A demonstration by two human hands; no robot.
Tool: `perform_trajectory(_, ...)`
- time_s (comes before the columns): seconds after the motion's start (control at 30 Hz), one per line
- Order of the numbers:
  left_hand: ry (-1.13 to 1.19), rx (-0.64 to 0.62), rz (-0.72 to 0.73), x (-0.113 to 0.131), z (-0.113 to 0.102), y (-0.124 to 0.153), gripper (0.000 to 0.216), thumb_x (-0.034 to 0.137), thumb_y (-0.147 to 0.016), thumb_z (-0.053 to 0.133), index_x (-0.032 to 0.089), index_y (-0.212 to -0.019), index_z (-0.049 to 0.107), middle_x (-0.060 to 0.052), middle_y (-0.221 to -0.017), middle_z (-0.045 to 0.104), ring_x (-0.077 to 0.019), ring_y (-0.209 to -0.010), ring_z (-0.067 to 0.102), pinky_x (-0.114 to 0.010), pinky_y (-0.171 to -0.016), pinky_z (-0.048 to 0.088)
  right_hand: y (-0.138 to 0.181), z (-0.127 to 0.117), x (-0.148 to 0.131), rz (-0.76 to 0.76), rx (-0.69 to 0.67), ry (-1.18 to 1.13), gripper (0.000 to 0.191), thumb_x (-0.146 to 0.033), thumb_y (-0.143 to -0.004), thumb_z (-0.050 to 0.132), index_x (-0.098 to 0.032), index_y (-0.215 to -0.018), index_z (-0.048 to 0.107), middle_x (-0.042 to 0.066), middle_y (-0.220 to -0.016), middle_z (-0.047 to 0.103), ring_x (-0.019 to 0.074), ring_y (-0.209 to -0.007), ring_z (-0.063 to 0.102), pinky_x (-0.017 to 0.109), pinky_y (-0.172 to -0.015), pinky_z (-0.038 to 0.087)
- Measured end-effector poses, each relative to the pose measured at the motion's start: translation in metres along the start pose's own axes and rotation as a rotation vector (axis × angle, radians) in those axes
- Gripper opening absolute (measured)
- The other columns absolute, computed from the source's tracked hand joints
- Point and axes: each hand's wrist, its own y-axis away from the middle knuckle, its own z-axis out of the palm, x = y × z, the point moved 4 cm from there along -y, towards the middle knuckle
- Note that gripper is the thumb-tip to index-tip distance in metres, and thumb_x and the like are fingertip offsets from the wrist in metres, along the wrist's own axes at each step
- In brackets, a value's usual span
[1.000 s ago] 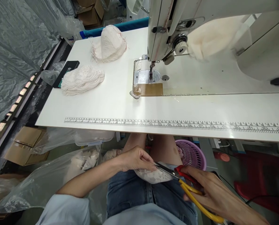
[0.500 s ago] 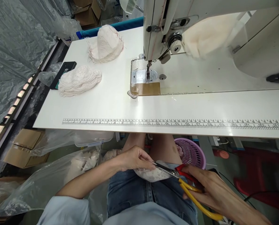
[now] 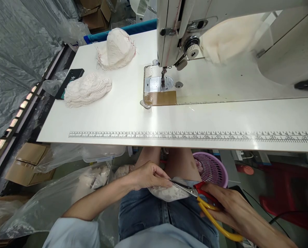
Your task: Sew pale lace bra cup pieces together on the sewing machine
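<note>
Over my lap, my left hand pinches the edge of a small white lace fabric piece. My right hand grips scissors with red and yellow handles. Their blades lie across the top of the lace piece, tips pointing at my left fingers. Both hands are below the front edge of the white sewing table. On the table top, far left, lie two heaps of lace pieces, the farther one domed. The sewing machine stands at the back right.
A printed ruler runs along the table's front edge. A black phone lies at the left edge. Under the table are a purple basket, clear plastic bags of fabric and cardboard boxes. A red stool stands right.
Hands and scissors stay nearly still on the lace piece. Only the camera view shifts slightly.
</note>
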Motion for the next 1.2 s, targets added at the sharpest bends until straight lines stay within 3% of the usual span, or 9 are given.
perform_trajectory(0.2,0.014,0.003,0.002,-0.001,0.000,0.000,0.039,0.042,-0.052,0.080,0.012,-0.074,0.074,0.000,-0.059,0.062,-0.0077,-0.055,0.047,-0.021,-0.055,0.034,-0.001,0.005,0.003,-0.018,0.081,-0.005,0.027,-0.042,-0.083,0.058,-0.018,-0.096,0.055,0.000,-0.066,0.060,0.0115,-0.051,0.052,0.021,-0.048,0.036)
perform_trajectory(0.47,0.001,-0.015,-0.008,0.002,0.000,0.001,0.039,0.043,-0.050,0.080,0.013,-0.073,0.074,0.000,-0.062,0.063,-0.0095,-0.059,0.050,-0.022,-0.059,0.038,0.001,0.007,0.010,0.018,0.052,-0.055,0.039,-0.042,-0.078,0.063,-0.021,-0.109,0.052,-0.001,-0.067,0.062,0.0119,-0.051,0.053,0.021,-0.048,0.038)
perform_trajectory(0.67,-0.020,-0.033,-0.012,0.001,0.002,0.001,0.037,0.044,-0.050,0.080,0.012,-0.067,0.072,0.002,-0.056,0.058,-0.0068,-0.054,0.045,-0.020,-0.054,0.034,-0.001,0.005,0.002,0.021,0.017,0.005,0.040,-0.045,-0.079,0.061,-0.021,-0.110,0.052,-0.002,-0.067,0.062,0.0124,-0.049,0.053,0.021,-0.048,0.036)
perform_trajectory(0.93,-0.036,-0.050,0.012,-0.002,0.000,-0.001,0.033,0.042,-0.054,0.079,0.013,-0.067,0.072,0.004,-0.052,0.054,-0.0066,-0.053,0.042,-0.020,-0.053,0.033,-0.007,0.003,-0.002,0.022,0.002,-0.026,0.032,-0.046,-0.080,0.060,-0.020,-0.099,0.055,-0.003,-0.061,0.059,0.0110,-0.047,0.050,0.020,-0.046,0.033)
perform_trajectory(1.07,-0.008,-0.027,0.001,0.000,0.001,-0.002,0.035,0.043,-0.052,0.080,0.013,-0.069,0.073,0.003,-0.054,0.056,-0.0062,-0.053,0.043,-0.020,-0.054,0.034,-0.007,0.002,0.000,0.012,0.041,-0.001,0.025,-0.044,-0.082,0.058,-0.020,-0.090,0.055,-0.003,-0.058,0.055,0.0107,-0.048,0.049,0.020,-0.046,0.034)
perform_trajectory(1.2,0.014,-0.030,0.005,0.002,0.001,0.000,0.039,0.043,-0.051,0.080,0.013,-0.076,0.074,0.001,-0.061,0.063,-0.0075,-0.057,0.049,-0.020,-0.057,0.038,-0.003,-0.008,0.000,0.060,0.144,-0.012,0.032,-0.047,-0.075,0.064,-0.022,-0.094,0.058,-0.004,-0.058,0.057,0.0112,-0.047,0.051,0.019,-0.044,0.039)
